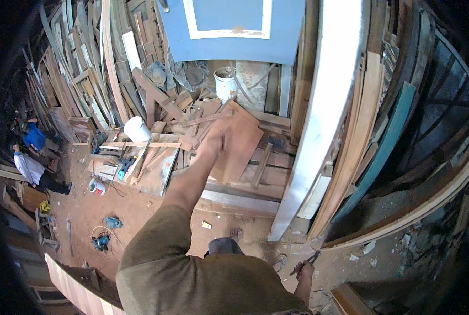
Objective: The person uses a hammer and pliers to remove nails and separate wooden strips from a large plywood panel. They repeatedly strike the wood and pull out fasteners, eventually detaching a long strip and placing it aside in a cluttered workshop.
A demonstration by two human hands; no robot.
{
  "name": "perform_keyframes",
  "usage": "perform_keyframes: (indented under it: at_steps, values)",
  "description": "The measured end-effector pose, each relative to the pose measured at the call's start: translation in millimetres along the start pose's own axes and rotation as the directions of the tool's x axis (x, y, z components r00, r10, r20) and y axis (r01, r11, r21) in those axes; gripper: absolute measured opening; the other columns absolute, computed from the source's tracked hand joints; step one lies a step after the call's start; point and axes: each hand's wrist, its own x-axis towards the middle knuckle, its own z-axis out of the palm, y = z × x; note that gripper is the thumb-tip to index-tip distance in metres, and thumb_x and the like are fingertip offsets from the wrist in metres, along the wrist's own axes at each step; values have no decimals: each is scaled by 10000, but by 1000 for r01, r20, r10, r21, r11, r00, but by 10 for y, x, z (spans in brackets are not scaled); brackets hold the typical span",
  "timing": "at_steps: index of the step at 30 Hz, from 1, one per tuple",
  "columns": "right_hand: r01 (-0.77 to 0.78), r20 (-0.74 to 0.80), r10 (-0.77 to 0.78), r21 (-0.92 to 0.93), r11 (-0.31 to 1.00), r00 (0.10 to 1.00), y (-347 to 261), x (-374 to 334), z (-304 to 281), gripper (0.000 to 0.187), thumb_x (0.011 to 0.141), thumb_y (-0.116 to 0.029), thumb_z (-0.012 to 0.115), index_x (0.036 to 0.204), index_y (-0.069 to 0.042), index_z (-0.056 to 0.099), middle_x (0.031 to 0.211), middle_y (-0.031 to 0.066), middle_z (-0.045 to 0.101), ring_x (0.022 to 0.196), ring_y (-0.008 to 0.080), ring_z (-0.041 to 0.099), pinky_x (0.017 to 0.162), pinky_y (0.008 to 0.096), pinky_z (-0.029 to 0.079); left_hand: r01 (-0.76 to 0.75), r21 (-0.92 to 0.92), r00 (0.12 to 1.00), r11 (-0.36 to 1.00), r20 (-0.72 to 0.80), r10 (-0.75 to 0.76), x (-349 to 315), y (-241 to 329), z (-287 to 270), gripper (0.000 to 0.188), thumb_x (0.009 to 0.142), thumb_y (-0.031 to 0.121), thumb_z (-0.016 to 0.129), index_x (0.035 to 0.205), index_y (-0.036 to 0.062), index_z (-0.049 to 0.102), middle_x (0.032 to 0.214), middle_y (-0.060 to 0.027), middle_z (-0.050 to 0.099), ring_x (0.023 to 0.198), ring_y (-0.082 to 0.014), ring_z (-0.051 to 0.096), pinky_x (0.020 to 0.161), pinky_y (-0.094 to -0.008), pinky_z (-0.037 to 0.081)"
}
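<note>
A brown wooden panel point(241, 144) sits right at the worker's left grip point(216, 140), tilted over the heaped planks, and most of its face spreads out to the right of that grip. The left grip touches the panel near its left side; I can't tell from here whether the fingers are pinching it or merely laid on it. The right grip point(305, 270) is well apart, nearer the worker's body and low over the dirt floor point(187, 239), its fingers closed around a pair of dark pincers point(313, 257).

To the right of the left grip, just beside the panel, a hammer point(262, 165) lies on the boards. Straight beyond that grip stands a white bucket point(224, 86), and past it hangs or leans a big blue board point(229, 50) with a white frame on it. Left of the left grip there's another white bucket point(136, 129), tilted among scrap wood. Two teal power tools point(101, 242) rest on the floor, nearer the worker and further left. A long white beam point(326, 105) rises beyond the right grip.
</note>
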Motion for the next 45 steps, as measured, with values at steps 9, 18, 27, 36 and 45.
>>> perform_keyframes:
  at_steps: [9,18,27,36,45]
  values:
    - [45,32,-48,87,995,998,50,-641,388,167,966,-172,507,893,-22,487,635,105,536,480,229,527,449,366,493,-14,163,988,987,154,-11,469,1438,259,290,992,270,495,898,32,631,790,-113,642,695,-186,628,589,-371,490]
    - [24,-81,-8,199,980,997,244,-609,-199,165,985,-149,475,927,4,491,655,118,540,517,256,548,495,409,515,437,-28,735,899,587,-339,-1505,125,1339,340,1013,352,498,999,44,642,858,-74,659,684,-169,602,613,-342,485]
    - [140,-152,-87,385,912,985,438,-575,-1475,180,959,-158,501,955,22,509,693,154,600,516,274,591,484,399,523,191,76,593,979,785,-177,-3649,929,3460,384,990,368,592,1164,28,631,1017,-62,664,770,-137,621,696,-270,506]
    - [229,-273,-161,237,944,948,40,-656,-3222,363,990,-278,466,806,9,590,665,133,646,495,246,621,345,378,425,-553,-318,323,770,770,550,-5838,1982,5788,321,948,296,655,1104,17,690,946,-122,704,874,-184,678,800,-321,528]
    - [393,-239,-323,363,845,916,-1281,16,-3759,285,986,-227,527,864,25,582,667,143,637,505,261,617,407,384,482,-871,-201,284,449,540,792,-6429,3137,8079,646,889,269,665,1377,-91,440,1365,-316,502,1281,-400,502,1087,-433,397]
